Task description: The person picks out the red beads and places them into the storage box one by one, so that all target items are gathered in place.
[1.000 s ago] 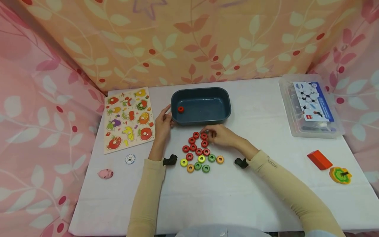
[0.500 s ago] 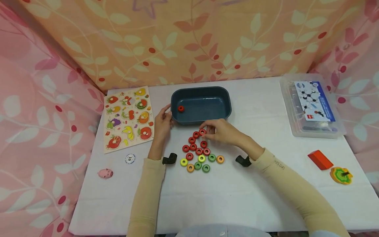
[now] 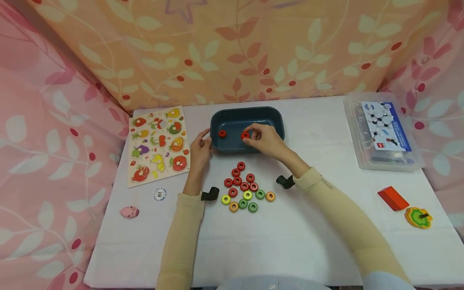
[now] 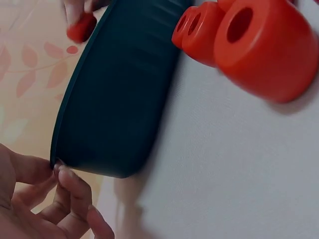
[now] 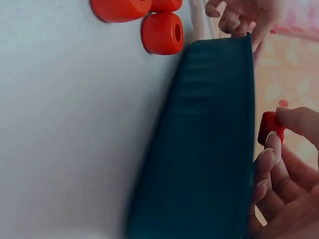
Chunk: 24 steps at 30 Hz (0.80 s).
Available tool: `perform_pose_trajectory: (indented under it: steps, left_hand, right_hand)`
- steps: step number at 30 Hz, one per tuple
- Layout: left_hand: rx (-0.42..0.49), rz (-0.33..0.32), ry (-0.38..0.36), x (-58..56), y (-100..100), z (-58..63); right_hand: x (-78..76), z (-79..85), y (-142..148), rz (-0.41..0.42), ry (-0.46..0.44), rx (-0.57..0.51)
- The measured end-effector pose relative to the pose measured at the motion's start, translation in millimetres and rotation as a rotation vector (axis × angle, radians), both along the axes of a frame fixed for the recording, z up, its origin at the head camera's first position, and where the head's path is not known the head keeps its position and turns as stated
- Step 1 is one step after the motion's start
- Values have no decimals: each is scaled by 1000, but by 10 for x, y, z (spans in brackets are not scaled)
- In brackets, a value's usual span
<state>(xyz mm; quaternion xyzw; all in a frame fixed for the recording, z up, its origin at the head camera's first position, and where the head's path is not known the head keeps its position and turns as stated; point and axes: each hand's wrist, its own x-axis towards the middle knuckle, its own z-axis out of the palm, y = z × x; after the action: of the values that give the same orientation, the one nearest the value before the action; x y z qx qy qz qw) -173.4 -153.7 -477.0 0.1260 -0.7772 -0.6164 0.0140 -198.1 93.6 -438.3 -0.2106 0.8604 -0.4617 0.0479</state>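
Observation:
In the head view, a dark teal rectangular tray [image 3: 217,147] stands at the middle back of the table. My left hand [image 3: 200,151] holds its left end; in the left wrist view, fingers [image 4: 70,184] pinch the rim at the corner. Over the tray, my right hand [image 3: 267,140] pinches a red ring bead [image 5: 270,128] between thumb and fingertips, above the rim in the right wrist view. Another red ring bead [image 3: 222,133] lies inside at the left. Several red ring beads [image 3: 237,181] are grouped on the cloth in front, with yellow [image 3: 247,195], green [image 3: 253,207] and orange ones [image 3: 270,196] nearer me.
A fruit peg puzzle board [image 3: 159,145] lies left of the tray. Nearer me are a round chip [image 3: 160,194] and a pink pig figure [image 3: 129,212]. On the right are a clear plastic case [image 3: 384,131], a red block [image 3: 393,198] and a tree-pattern piece [image 3: 418,217].
My right hand has taken a red ring bead from the top of the group and carried it up and forward over the tray. The left hand stays at the tray's left end.

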Motion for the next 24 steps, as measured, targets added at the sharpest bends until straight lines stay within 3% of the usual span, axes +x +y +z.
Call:
perform_pose_trajectory:
  steps: [9, 13, 24]
  left_hand:
    - [-60, 34, 10, 20, 59, -11]
    - [-96, 44, 23, 11, 69, -17]
    - [-76, 48, 11, 0, 66, -13]
  right_hand:
    - [-216, -173, -209, -75, -81, 57]
    - [-284, -220, -307, -62, -105, 96]
    - [-460, -264, -429, -52, -162, 172]
